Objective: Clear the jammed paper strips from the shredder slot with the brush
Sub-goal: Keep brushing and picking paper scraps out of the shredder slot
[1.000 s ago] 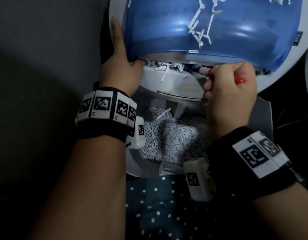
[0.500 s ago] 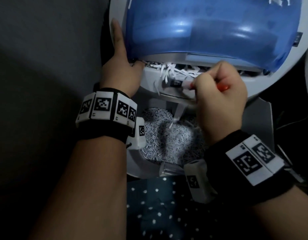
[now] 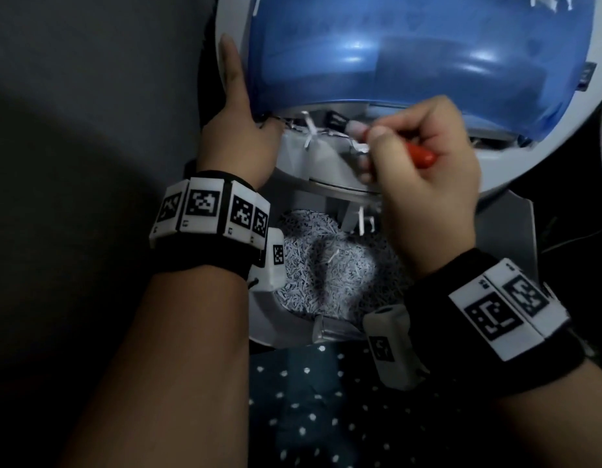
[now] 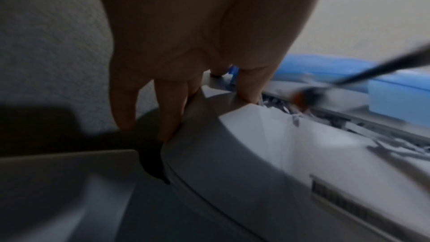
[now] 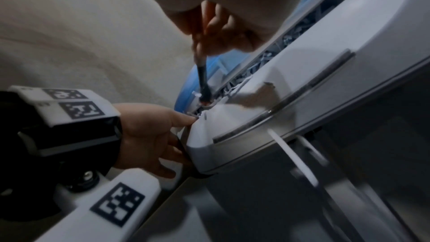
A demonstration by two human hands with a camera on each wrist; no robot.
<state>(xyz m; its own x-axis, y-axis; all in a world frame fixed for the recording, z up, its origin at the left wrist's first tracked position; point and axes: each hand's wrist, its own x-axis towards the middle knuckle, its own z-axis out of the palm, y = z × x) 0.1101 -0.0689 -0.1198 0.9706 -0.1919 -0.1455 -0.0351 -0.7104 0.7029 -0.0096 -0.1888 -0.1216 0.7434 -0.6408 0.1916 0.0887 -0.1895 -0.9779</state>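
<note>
Grey floor: shreds pile (image 3: 330, 275) below shredder (image 3: 326, 163), w/ brush (image 5: 202, 78) at slot.

Shredder (image 3: 326, 163) at centre: left hand (image 3: 235, 136) at its left edge, right hand (image 3: 424, 173) with brush (image 5: 203, 80) at slot (image 5: 244, 78), paper strips (image 3: 309, 128) in slot, shred pile (image 3: 330, 268) below.

Dark cloth (image 3: 326, 417) with white dots along the near edge, below the bin. Grey wall (image 3: 90, 79) on the left, textured, part in shadow. Black cable (image 3: 569, 241) at the far right, thin and blurred.
</note>
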